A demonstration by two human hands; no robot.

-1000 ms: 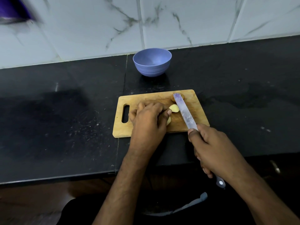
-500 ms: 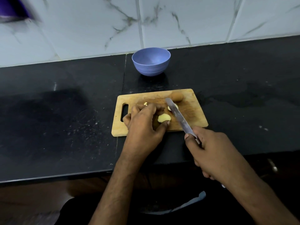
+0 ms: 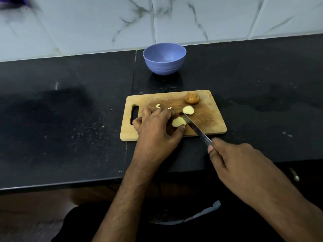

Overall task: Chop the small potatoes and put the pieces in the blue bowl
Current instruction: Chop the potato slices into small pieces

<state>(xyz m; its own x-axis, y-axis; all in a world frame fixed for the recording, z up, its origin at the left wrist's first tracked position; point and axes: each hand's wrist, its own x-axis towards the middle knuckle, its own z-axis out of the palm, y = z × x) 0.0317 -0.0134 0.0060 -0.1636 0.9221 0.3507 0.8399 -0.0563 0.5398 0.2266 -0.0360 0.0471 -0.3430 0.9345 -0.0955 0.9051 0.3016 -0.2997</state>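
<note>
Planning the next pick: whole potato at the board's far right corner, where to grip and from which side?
Pinch the whole potato across its rounded middle, coming from above. It sits alone on the cutting board, apart from the cut slice, so all sides look free.

Wooden cutting board [image 3: 206, 119] sits mid-table, crowded: left hand [image 3: 155, 126] covers its left-centre, knife [image 3: 194, 126] blade angles in from the near right, right hand [image 3: 232, 159] sits off the board's near right corner over the table's front edge. Whole potato [image 3: 192, 98] blocks the board's far right corner; cut pieces [image 3: 188, 110] lie between it and the blade. Blue bowl [image 3: 164, 57] stands by the back edge, a bare strip of black table [image 3: 70, 119] between it and the board; wide open table left and right of the board.
</note>
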